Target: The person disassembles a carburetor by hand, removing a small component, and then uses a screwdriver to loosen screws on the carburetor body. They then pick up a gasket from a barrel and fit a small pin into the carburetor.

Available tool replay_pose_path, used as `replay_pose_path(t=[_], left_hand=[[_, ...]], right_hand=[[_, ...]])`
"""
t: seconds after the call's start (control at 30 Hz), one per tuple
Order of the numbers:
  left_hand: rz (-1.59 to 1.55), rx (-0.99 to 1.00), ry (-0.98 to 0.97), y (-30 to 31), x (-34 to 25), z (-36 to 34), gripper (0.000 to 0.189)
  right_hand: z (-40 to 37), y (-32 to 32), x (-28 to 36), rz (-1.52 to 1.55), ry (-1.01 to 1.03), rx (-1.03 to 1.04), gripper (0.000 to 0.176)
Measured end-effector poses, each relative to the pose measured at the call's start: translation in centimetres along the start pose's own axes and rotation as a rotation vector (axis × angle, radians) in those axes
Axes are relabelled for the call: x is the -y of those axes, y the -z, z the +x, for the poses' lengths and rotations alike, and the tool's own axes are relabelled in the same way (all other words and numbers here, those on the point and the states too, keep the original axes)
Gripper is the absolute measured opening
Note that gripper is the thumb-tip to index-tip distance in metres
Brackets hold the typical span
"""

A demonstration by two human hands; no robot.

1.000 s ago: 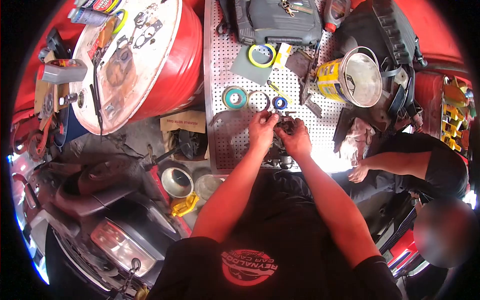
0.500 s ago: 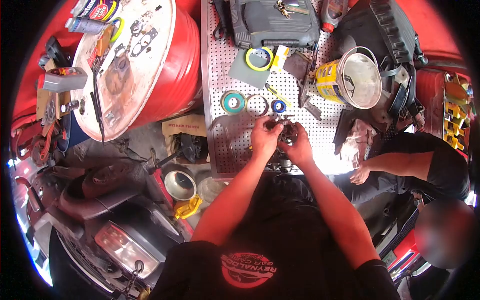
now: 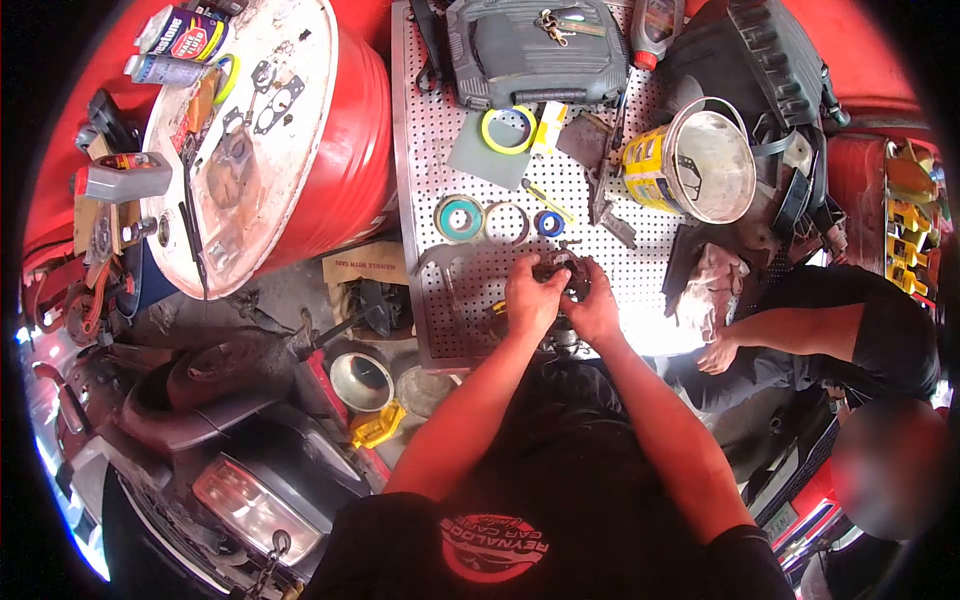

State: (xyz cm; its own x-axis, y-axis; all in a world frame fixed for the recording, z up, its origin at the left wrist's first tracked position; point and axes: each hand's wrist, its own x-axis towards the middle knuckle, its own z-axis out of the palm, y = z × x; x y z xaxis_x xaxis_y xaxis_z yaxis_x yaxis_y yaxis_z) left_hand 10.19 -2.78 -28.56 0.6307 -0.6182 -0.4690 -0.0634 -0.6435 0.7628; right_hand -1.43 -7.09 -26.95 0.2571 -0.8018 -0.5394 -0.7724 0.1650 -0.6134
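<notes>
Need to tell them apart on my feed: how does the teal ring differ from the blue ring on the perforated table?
The teal ring is larger than the blue ring, with a wider band. The blue ring lies nearer than the teal ring to the dark part gripped by the left hand and right hand. Both lie flat on the perforated table.

A perforated metal table (image 3: pixel 430 90) runs from centre to 12 o'clock. It carries a grey case (image 3: pixel 530 45) at 12 o'clock with a yellow tape ring (image 3: pixel 508 130) just below it, a teal ring (image 3: pixel 460 218) and a small blue ring (image 3: pixel 548 223) near centre, and an open yellow tin (image 3: pixel 700 160) at 1 o'clock. A red drum (image 3: pixel 340 150) stands at 10 o'clock, with gaskets (image 3: pixel 270 95) and a spray can (image 3: pixel 180 35) on its white lid. A co-worker's hand (image 3: pixel 718 355) is at 3 o'clock, near a rag (image 3: pixel 712 285), and a headlight (image 3: pixel 245 505) shows at 8 o'clock.
</notes>
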Motion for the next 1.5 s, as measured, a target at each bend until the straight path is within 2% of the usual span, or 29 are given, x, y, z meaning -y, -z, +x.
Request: replay_pose_path(t=[0.1,0.2,0.3,0.4,0.5,0.7,0.77,0.83,0.87,0.9,0.97,1.0,1.03,1.07,1.13,1.2,1.33,1.37,1.43,1.47,1.5], left_hand=[[0.042,-0.01,-0.018,0.2,-0.4,-0.1,0.055],[0.051,-0.02,-0.032,0.2,-0.7,0.0,0.055],[0.017,0.019,0.006,0.5,-1.0,0.1,0.054],[0.065,0.021,-0.058,-0.4,1.3,0.9,0.06],[0.085,0.014,-0.119,-0.6,1.8,1.1,0.059],[0.153,0.053,-0.084,-0.1,0.4,1.0,0.056],[0.01,0.11,-0.014,-0.2,0.2,0.7,0.054],[-0.043,0.171,0.055,1.2,-2.4,0.1,0.047],[-0.004,0.184,0.016,0.6,-1.1,0.7,0.047],[-0.052,0.18,0.016,0.5,-0.3,0.9,0.048],[0.075,0.101,-0.04,0.5,0.4,0.8,0.058],[-0.082,0.059,-0.065,0.2,1.0,0.7,0.068],[0.018,-0.041,-0.136,-0.4,1.8,0.4,0.075],[-0.043,0.035,-0.101,0.9,1.1,0.6,0.079],[-0.123,0.002,-0.154,2.9,-0.2,0.6,0.076],[0.048,0.078,0.016,6.2,-2.1,0.2,0.074],[0.073,-0.037,-0.191,11.8,-2.2,1.2,0.072],[0.02,-0.119,-0.253,13.3,-2.6,1.5,0.065],[0.062,-0.202,-0.227,19.4,-7.1,1.7,0.052],[0.142,-0.476,-0.457,21.2,-6.7,3.3,0.046],[0.276,-0.584,-0.501,25.0,-8.7,4.4,0.036]], right_hand=[[-0.4,-0.1,0.5,0.044,0.023,-0.068,0.084],[-0.9,-0.2,1.2,0.107,0.072,-0.161,0.07],[-0.8,-0.8,0.8,-0.102,0.198,-0.207,0.056],[-0.5,-0.8,0.9,-0.079,0.139,-0.149,0.049],[-0.4,-0.9,1.0,-0.064,0.106,-0.151,0.046],[-0.3,-1.1,0.9,-0.053,0.114,-0.169,0.047],[-0.4,-1.0,0.7,-0.023,0.124,-0.192,0.048],[-0.3,-1.3,0.0,-0.007,0.181,-0.204,0.045],[0.5,-2.2,-1.1,0.018,0.25,-0.205,0.042],[1.9,-4.2,-4.8,-0.088,0.411,-0.296,0.041],[0.1,-1.7,0.5,0.222,0.282,-0.123,0.044],[0.9,-2.5,-2.1,-0.014,0.355,-0.246,0.043],[0.5,-2.4,-1.4,0.017,0.285,-0.22,0.042],[0.2,-1.7,-0.7,0.038,0.206,-0.197,0.042],[-0.1,-1.0,0.6,0.079,0.211,-0.163,0.041],[0.5,-1.7,-1.0,0.044,0.272,-0.205,0.039],[0.8,-2.2,-2.4,0.043,0.343,-0.234,0.037],[0.8,-2.2,-2.6,0.058,0.352,-0.232,0.037],[0.9,-2.2,-2.6,0.083,0.363,-0.228,0.037],[0.9,-2.1,-2.6,0.092,0.366,-0.225,0.036],[0.8,-2.0,-2.5,0.099,0.366,-0.22,0.036]])
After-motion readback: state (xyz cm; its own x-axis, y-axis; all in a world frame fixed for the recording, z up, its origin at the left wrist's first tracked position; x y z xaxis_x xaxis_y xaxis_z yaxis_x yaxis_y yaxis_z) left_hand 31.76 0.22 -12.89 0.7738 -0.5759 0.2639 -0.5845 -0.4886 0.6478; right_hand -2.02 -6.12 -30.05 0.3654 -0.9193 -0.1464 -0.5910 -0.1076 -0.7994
